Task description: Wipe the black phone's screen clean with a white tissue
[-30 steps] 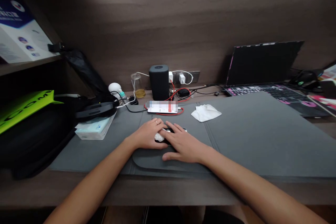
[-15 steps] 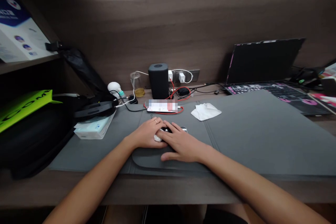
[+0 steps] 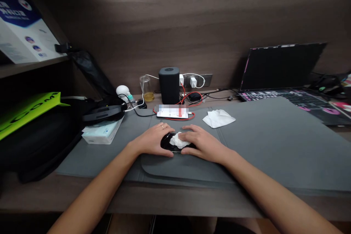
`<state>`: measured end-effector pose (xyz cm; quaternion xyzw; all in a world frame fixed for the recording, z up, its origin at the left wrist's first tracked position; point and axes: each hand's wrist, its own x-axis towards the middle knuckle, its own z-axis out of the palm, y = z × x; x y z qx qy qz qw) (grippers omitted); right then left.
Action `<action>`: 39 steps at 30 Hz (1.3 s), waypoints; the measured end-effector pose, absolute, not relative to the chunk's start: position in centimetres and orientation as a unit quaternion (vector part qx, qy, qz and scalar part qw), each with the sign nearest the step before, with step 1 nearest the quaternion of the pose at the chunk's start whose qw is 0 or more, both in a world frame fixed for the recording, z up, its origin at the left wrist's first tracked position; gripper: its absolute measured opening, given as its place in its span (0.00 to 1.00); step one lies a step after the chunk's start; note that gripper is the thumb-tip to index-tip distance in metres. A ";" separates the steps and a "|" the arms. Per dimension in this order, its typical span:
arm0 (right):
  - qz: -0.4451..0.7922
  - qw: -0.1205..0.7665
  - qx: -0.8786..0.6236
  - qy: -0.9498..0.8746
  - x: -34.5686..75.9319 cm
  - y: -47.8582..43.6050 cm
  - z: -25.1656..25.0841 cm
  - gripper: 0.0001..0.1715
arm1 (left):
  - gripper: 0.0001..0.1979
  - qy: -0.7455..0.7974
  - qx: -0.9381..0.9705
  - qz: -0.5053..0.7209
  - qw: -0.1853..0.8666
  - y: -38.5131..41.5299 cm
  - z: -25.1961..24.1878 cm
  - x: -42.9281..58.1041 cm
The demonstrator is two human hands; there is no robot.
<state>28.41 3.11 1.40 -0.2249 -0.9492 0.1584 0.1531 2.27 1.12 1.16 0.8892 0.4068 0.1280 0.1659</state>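
A glossy black phone (image 3: 166, 141) lies flat on the grey desk mat in front of me, with a crumpled white tissue (image 3: 177, 141) on its surface. My left hand (image 3: 155, 139) grips the phone's left end, thumb along the near edge and fingers along the far one. My right hand (image 3: 201, 143) covers the phone's right end; its fingertips press the tissue against the surface, and the thumb rests by the near edge. Part of the phone is hidden beneath both hands.
Behind my hands a second phone (image 3: 172, 112) lies with a red cable, before a black speaker (image 3: 169, 86). Another tissue (image 3: 218, 118) rests on the mat (image 3: 263, 146). A glass jar (image 3: 146, 89), tissue pack (image 3: 102, 133) and bags are leftward; an open laptop (image 3: 285, 67) stands right.
My right hand has drawn back to the right from over my left hand, uncovering the crumpled tissue and more of the black phone. The tissue now sits farther right. The view has shifted slightly.
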 end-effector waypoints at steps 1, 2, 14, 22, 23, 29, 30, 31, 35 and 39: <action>0.145 0.161 -0.226 -0.950 28.2 3.1 1.4 0.25 | 0.38 0.414 0.886 0.124 0.167 1.2 1.3 2.0; 0.133 0.163 -0.223 -0.952 28.1 3.1 1.3 0.23 | 0.36 0.421 0.883 0.120 0.169 1.3 1.5 1.8; 0.133 0.109 -0.242 -0.955 31.1 4.5 2.7 0.14 | 0.35 0.459 0.858 0.077 0.217 1.7 1.6 -0.1; 0.099 0.095 -0.270 -0.953 29.9 3.8 2.1 0.06 | 0.32 0.479 0.847 0.054 0.224 1.9 1.5 0.3; 0.102 0.094 -0.259 -0.956 29.8 3.7 2.1 0.07 | 0.32 0.481 0.845 0.054 0.230 1.9 1.5 0.4; 0.086 0.097 -0.294 -0.947 29.8 4.0 2.1 0.05 | 0.34 0.491 0.829 0.049 0.263 1.9 1.5 0.4; 0.079 0.098 -0.294 -0.948 29.8 3.9 2.1 0.05 | 0.34 0.492 0.828 0.049 0.264 1.9 1.5 0.4; 0.074 0.099 -0.286 -0.950 29.6 3.8 2.0 0.06 | 0.34 0.491 0.828 0.050 0.264 1.8 1.5 0.4; 0.081 0.109 -0.241 -0.961 28.8 3.2 1.6 0.10 | 0.33 0.488 0.829 0.060 0.267 1.8 1.5 0.4; 0.081 0.123 -0.278 -0.949 29.1 3.7 1.5 0.10 | 0.32 0.482 0.831 0.065 0.270 1.8 1.4 0.4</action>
